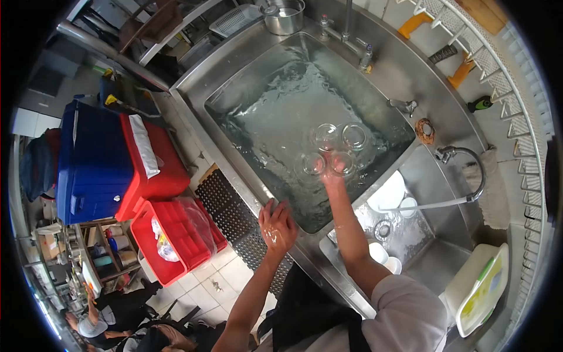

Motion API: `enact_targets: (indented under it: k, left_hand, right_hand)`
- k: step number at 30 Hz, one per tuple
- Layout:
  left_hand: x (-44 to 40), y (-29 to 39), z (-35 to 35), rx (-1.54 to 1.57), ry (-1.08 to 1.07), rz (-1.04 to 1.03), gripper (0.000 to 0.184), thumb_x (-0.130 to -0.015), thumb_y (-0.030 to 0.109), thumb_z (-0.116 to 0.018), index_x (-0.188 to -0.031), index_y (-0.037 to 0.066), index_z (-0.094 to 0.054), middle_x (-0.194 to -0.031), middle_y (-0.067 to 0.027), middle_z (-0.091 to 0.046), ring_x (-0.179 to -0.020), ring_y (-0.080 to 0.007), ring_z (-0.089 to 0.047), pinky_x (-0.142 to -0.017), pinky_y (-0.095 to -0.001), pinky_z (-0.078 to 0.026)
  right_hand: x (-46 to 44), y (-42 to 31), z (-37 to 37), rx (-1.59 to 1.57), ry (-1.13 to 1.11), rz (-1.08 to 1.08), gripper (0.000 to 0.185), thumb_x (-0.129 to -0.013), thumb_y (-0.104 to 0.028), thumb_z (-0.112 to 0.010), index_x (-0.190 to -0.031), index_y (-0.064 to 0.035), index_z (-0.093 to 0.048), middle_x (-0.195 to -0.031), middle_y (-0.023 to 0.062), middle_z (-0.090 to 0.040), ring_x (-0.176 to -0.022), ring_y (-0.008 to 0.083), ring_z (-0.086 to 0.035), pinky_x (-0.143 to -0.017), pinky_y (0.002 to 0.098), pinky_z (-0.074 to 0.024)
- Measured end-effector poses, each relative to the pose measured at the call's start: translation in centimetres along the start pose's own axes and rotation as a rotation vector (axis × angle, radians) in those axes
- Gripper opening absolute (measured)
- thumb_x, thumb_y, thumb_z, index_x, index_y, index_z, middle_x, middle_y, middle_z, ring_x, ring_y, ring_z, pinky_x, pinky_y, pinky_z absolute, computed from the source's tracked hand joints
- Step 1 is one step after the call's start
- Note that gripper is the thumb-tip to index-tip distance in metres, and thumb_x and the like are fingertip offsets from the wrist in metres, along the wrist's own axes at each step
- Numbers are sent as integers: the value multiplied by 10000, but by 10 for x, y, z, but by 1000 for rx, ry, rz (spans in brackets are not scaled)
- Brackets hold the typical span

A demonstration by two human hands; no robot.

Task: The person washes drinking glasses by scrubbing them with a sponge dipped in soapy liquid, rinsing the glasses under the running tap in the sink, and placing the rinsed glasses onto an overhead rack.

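Observation:
Several clear round glasses (353,136) sit close together in the water of the large steel sink (275,205). My right hand (334,164) reaches into the water at the nearer two, its fingers pinkish through the glass and seemingly gripping them. Water and glass blur the exact hold. Wet and bare, my left hand (278,226) rests on the sink's front rim with its fingers apart and holds nothing.
In the right-hand basin, water streams from a curved faucet (469,170) near a white plate (388,192) and white cups (393,265). A metal pot (283,17) stands behind the sink. Left are a red crate (161,270) and blue cooler (97,164). People are at lower left.

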State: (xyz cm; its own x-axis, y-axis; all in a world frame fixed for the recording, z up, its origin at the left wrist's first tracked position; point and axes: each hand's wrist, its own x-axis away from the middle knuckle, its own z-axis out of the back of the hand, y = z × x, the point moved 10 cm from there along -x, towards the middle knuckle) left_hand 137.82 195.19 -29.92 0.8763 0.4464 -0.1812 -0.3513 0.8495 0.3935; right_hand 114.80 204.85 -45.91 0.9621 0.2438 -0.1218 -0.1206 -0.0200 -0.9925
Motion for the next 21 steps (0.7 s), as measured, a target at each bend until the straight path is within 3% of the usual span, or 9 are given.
enact_targets:
  k: [1, 3, 6, 10, 12, 13, 18, 19, 21]
  left_hand:
    - [-1, 0, 0, -2, 2, 4, 207, -721, 71, -608, -905, 84, -704, -1135, -40, -647, -1218, -322, -458, -1065, -487, -296]
    - [-2, 2, 1, 4, 12, 1, 207, -720, 74, -611, -903, 91, -705, -1133, -36, -648, -1210, -311, -466, -1067, -487, -294]
    - [-2, 2, 5, 12, 43, 14, 205, -717, 75, -614, -899, 101, -706, -1130, -28, -649, -1198, -303, -476, -1071, -485, -289]
    - [3, 0, 6, 11, 27, 4, 205, -724, 90, -606, -906, 96, -700, -1139, -34, -641, -1205, -306, -471, -1071, -484, -288]
    - [0, 5, 6, 17, 32, -7, 213, -728, 95, -597, -916, 88, -697, -1145, -41, -637, -1210, -310, -469, -1068, -486, -293]
    - [1, 5, 6, 7, 25, -7, 208, -729, 102, -599, -913, 84, -696, -1146, -45, -636, -1211, -311, -466, -1069, -486, -293]
    - [6, 0, 5, -6, 32, 3, 186, -719, 113, -618, -887, 88, -695, -1139, -35, -640, -1194, -305, -473, -1068, -493, -290]
    - [5, 0, 4, -9, 35, 4, 183, -717, 114, -621, -883, 89, -696, -1139, -36, -640, -1194, -304, -473, -1068, -492, -290]
    - [0, -2, 7, -23, 56, 1, 181, -716, 116, -624, -879, 90, -696, -1138, -37, -640, -1193, -303, -473, -1068, -491, -291]
  right_hand:
    - [-1, 4, -1, 4, 2, -2, 244, -829, -118, -590, -1071, -90, -602, -1036, 113, -630, -992, 298, -603, -852, 480, -521]
    - [2, 35, -28, -1372, 64, -450, 249, -812, -44, -598, -1054, -98, -594, -1080, 136, -623, -975, 303, -606, -893, 489, -516]
    - [3, 58, -33, -1429, 289, -604, 311, -813, 25, -582, -1094, -107, -556, -1091, 131, -613, -967, 295, -605, -929, 492, -504]
    - [17, 115, -33, -1335, 238, -796, 350, -827, 62, -555, -1130, -109, -514, -1086, 129, -614, -1005, 296, -604, -951, 469, -492]
    - [10, 133, -22, -1004, 228, -702, 411, -873, -78, -598, -1271, -111, -500, -1086, 122, -617, -1009, 258, -616, -926, 347, -508]
    - [8, 138, -19, -1006, 223, -688, 411, -873, -78, -598, -1271, -111, -500, -1086, 122, -617, -1009, 258, -616, -926, 347, -508]
    - [22, 106, -19, -116, -241, 63, 510, -920, -184, -551, -1391, -74, -389, -1316, 64, -522, -1116, 246, -567, -932, 364, -488]
    - [23, 113, -25, -123, -250, 68, 510, -920, -184, -551, -1391, -74, -389, -1316, 64, -522, -1116, 246, -567, -932, 364, -488]
    - [10, 137, -31, -615, -98, -81, 495, -921, -285, -507, -1370, -99, -416, -1336, 79, -505, -1183, 262, -508, -982, 424, -432]
